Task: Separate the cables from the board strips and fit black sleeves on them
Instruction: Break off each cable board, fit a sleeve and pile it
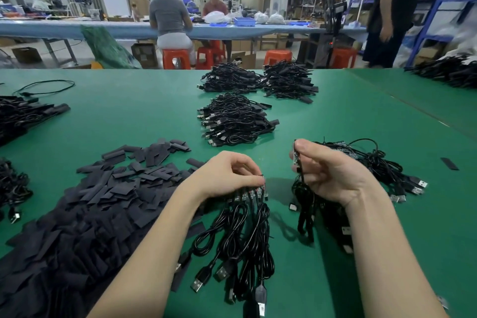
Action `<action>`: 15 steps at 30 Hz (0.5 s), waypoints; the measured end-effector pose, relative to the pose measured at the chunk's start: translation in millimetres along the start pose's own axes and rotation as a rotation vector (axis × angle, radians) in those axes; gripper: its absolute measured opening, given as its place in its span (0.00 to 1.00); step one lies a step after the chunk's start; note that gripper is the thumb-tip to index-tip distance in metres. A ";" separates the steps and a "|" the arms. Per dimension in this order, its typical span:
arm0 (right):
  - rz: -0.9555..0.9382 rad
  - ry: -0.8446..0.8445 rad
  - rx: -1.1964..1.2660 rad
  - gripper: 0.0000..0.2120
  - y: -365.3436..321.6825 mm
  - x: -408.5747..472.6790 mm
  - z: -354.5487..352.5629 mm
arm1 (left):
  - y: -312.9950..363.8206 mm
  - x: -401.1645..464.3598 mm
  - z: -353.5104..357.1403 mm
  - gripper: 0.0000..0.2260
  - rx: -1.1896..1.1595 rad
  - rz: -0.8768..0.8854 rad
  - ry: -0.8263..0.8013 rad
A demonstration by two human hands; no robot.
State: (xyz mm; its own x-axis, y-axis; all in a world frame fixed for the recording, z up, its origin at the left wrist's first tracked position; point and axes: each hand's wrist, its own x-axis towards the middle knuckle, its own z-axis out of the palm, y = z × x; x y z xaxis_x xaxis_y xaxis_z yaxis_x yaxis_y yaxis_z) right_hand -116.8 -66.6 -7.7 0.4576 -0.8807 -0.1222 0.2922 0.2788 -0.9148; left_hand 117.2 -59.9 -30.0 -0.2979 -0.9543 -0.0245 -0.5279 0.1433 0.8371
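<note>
1. Nearest the camera, a bunch of black cables point(240, 237) hangs down to the green table point(335, 121), plugs lowest.
2. Far left: dark piles of cables point(23, 113) lie at the table edge.
3. Left of centre: a wide heap of flat black sleeves point(98, 204) covers the table, reaching to just beside the left forearm.
4. Left hand point(227, 175): fingers curled downward, gripping a board strip point(251, 192) from which the hanging cables descend.
5. Centre, farther back: three stacks of finished cables point(235, 121) rest well apart from both hands.
6. Right hand point(333, 170): raised, thumb and fingers pinching one small board point(296, 156) held upright; its single cable point(304, 204) trails down to the table.
7. Right of that hand: a loose pile of cables point(382, 162) lies on the table, partly hidden by the hand.
8. Far right: one lone sleeve point(449, 163) lies flat, apart from everything.
</note>
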 end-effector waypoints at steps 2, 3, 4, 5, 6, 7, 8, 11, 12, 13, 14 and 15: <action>-0.032 0.016 -0.059 0.18 -6.6 1.1 7.5 | 2.9 4.3 6.2 0.07 0.199 0.058 0.081; -0.040 0.061 -0.131 0.15 -8.0 2.5 14.1 | 5.8 6.0 10.1 0.06 0.174 0.089 0.140; -0.051 0.136 -0.205 0.14 -8.0 4.9 20.3 | 9.5 7.2 13.7 0.04 0.039 0.104 0.192; -0.066 0.232 -0.259 0.14 -6.3 7.1 24.8 | 14.4 7.9 17.1 0.04 -0.178 0.095 0.218; -0.081 0.328 -0.286 0.13 -4.0 9.3 27.7 | 19.7 8.4 21.1 0.06 -0.420 0.064 0.196; -0.090 0.403 -0.299 0.11 -1.4 11.0 29.4 | 24.3 9.0 24.9 0.08 -0.625 0.035 0.148; -0.097 0.456 -0.312 0.09 1.3 12.3 30.4 | 26.1 9.9 28.0 0.09 -0.751 0.018 0.109; -0.118 0.533 -0.395 0.04 5.8 13.1 32.3 | 24.1 9.4 36.9 0.11 -0.850 -0.008 0.073; -0.119 0.538 -0.424 0.04 5.5 12.6 33.2 | 21.3 9.5 40.6 0.09 -0.855 -0.016 0.075; -0.107 0.528 -0.460 0.04 4.2 11.5 34.4 | 19.3 9.0 43.5 0.08 -0.872 -0.025 0.071; -0.085 0.506 -0.513 0.06 1.9 10.1 35.5 | 17.8 8.0 45.6 0.08 -0.893 -0.032 0.070; -0.058 0.482 -0.586 0.10 -1.2 7.5 37.1 | 17.0 7.5 47.7 0.08 -0.911 -0.038 0.074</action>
State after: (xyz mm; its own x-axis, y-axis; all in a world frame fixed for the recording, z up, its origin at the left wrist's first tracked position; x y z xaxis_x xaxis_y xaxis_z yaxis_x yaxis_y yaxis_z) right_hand -82.6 -59.3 6.7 -0.0015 -0.9950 -0.0994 -0.2509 0.0966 -0.9632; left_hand 68.0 -52.1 -42.1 -0.2245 -0.9731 -0.0524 0.3045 -0.1212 0.9448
